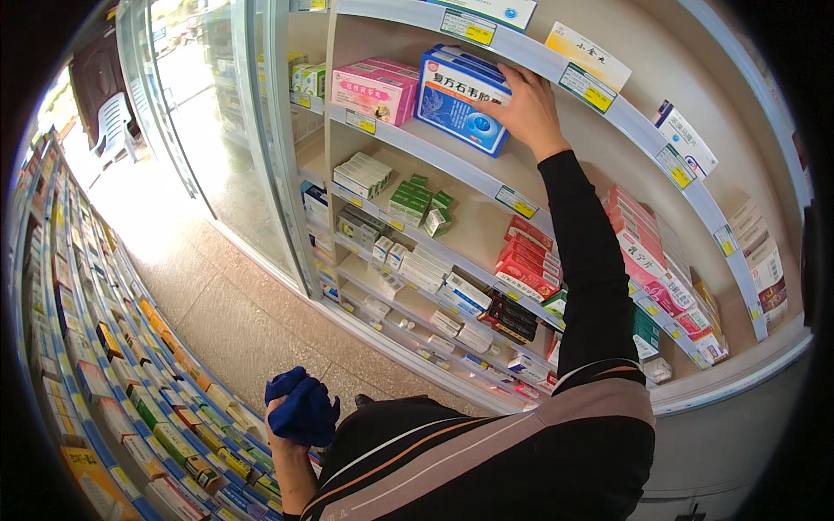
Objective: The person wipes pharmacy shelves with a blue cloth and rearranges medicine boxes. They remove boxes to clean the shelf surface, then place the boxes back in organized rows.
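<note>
My right hand reaches onto an upper shelf and grips the right end of a row of blue-and-white medicine boxes. Its thumb lies across the front face, while the fingers rest over the top and far side. The boxes bear writing and stand on the shelf board. Directly left of them are pink medicine boxes. Low in front of my body, my left hand is closed around a crumpled dark blue cloth. The cloth hides most of its fingers.
Lower shelves carry green boxes, red boxes and white cartons. Price tags line the shelf edges. A sliding glass door stands at left. Across the tiled floor runs another stocked shelf unit. A plastic chair stands farther off.
</note>
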Tool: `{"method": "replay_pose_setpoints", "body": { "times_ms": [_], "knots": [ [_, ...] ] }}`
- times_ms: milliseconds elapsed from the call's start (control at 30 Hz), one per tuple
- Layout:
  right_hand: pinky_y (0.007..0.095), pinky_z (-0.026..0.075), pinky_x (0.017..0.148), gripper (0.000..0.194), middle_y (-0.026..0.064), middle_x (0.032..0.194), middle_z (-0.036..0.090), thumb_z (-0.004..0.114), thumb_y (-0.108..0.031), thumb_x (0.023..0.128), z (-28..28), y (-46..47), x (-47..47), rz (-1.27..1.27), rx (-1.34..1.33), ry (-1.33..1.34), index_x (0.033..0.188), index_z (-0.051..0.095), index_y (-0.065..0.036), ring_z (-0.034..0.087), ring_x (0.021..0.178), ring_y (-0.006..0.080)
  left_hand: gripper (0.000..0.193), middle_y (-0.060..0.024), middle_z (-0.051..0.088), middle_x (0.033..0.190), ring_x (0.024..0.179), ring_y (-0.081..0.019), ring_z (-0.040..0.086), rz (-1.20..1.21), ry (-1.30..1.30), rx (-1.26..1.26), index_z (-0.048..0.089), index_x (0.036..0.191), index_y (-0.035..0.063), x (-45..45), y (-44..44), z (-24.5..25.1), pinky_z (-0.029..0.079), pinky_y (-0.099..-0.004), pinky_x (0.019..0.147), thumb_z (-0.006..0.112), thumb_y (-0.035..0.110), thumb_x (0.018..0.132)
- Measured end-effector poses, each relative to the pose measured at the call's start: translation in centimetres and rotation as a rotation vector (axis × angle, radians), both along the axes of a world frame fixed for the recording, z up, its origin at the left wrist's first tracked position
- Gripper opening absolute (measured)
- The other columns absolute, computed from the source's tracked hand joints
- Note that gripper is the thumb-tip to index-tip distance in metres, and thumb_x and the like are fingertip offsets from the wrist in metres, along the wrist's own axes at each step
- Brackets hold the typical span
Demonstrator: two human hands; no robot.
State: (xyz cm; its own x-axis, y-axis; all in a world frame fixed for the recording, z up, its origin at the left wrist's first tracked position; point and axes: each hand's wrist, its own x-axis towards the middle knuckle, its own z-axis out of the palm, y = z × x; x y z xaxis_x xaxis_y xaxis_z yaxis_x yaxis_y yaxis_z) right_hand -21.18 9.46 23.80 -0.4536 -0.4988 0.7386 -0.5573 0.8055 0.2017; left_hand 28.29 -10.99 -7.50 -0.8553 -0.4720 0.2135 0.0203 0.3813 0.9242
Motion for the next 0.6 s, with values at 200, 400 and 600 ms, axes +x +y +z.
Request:
{"method": "replay_pose_setpoints", "body": {
  "times_ms": [200, 400, 600],
  "knots": [
    [0.0478, 0.046, 0.109, 0.084, 0.0169, 0.144, 0.059, 0.079, -0.055, 0.08, -0.2, 0.8, -2.5, -0.065, 0.048, 0.034, 0.144, 0.057, -0.005, 0.055, 0.134, 0.0374, 0.04, -0.018, 0.071, 0.108, 0.094, -0.0324, 0.072, 0.049, 0.197, 0.967, 0.061, 0.129, -0.0031, 0.3, 0.0, -0.7, 0.061, -0.0446, 0.082, 0.061, 0.017, 0.094],
    [0.0459, 0.042, 0.112, 0.053, 0.0222, 0.141, 0.06, 0.074, -0.021, 0.093, -0.1, -2.5, 8.8, 0.515, -0.021, 0.066, 0.14, 0.06, -0.001, 0.055, 0.133, 0.0391, 0.031, -0.0185, 0.074, 0.101, 0.087, -0.0336, 0.074, -0.046, 0.218, 1.695, 0.07, 0.114, 0.002, 2.2, -0.6, 0.7, 0.062, -0.0453, 0.08, 0.062, 0.02, 0.091],
    [0.0413, 0.05, 0.101, 0.037, 0.0205, 0.124, 0.068, 0.073, 0.001, 0.083, 2.2, -13.4, 28.5, 1.402, 0.131, -0.302, 0.119, 0.067, 0.004, 0.065, 0.116, 0.0368, 0.029, -0.0148, 0.072, 0.093, 0.075, -0.0239, 0.072, 0.187, 0.366, 1.2, 0.07, 0.111, 0.0021, 7.2, 1.5, 3.6, 0.06, -0.0375, 0.065, 0.07, 0.023, 0.09]
  ]
}}
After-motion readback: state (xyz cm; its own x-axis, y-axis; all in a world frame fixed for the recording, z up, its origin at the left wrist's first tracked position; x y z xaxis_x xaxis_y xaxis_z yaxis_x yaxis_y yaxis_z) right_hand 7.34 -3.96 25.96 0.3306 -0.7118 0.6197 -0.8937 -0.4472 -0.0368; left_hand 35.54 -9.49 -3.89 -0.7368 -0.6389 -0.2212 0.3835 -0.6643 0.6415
